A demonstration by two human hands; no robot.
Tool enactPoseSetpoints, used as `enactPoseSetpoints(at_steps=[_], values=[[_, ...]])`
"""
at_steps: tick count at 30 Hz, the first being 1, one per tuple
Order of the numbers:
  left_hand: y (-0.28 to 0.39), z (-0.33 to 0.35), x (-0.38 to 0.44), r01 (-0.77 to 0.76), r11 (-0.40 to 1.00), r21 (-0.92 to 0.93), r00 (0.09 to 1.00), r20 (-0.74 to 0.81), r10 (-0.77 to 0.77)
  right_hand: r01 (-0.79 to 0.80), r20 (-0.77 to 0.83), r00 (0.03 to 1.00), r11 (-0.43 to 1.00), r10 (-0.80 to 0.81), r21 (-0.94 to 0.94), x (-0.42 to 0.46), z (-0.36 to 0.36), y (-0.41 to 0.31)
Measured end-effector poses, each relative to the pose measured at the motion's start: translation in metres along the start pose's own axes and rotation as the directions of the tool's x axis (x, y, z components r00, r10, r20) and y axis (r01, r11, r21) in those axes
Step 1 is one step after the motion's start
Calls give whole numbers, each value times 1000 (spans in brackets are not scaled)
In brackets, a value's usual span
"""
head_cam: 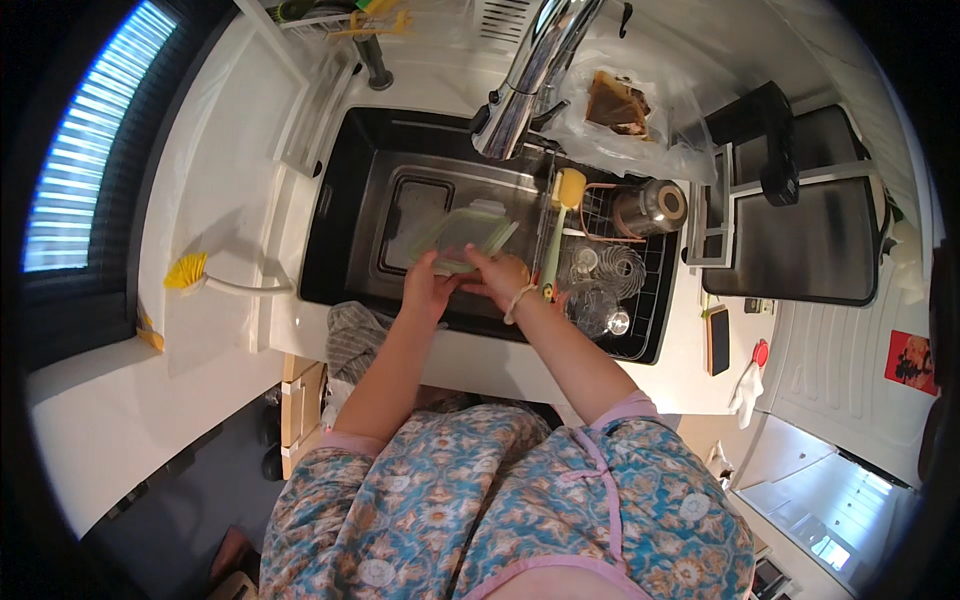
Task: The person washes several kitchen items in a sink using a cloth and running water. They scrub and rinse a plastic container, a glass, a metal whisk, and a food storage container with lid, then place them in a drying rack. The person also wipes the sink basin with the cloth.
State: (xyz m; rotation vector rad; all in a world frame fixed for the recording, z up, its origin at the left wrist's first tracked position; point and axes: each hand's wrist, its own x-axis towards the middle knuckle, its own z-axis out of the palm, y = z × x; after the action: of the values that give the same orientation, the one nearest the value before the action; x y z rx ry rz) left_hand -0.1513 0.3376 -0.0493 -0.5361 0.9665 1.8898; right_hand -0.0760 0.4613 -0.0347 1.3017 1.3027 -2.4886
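Both my hands are over the basin of a dark sink (pixel 360 135). My left hand (pixel 429 289) and my right hand (pixel 499 276) grip the near edge of a clear container lid with a pale green seal (pixel 469 231), tilted above the basin floor. A beaded band circles my right wrist. The chrome faucet (pixel 514 112) hangs beyond the lid. Just right of my right hand, a sponge brush with a yellow head (pixel 569 187) and a green handle leans by the wire rack (pixel 646 319). Clear glassware (pixel 592 306) sits on that rack.
A metal cup (pixel 651 208) lies on its side in the rack. Behind it is a plastic bag (pixel 630 154) with brown contents. A dark tray (pixel 799 247) stands right of the sink. A yellow-bristled brush (pixel 187 271) is at left; a grey cloth (pixel 355 341) hangs over the front edge.
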Motion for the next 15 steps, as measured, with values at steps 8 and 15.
enactPoseSetpoints(at_steps=[8, 15], values=[[8, 19, -7, -70, 995, -68, 998, -1, 70, 343, 284, 17, -261, -959, -902, -1, -21, -164], [-3, 10, 18, 25, 994, -111, 999, 29, -22, 255, 270, 378, -180, -886, -950, 43, -36, -212]])
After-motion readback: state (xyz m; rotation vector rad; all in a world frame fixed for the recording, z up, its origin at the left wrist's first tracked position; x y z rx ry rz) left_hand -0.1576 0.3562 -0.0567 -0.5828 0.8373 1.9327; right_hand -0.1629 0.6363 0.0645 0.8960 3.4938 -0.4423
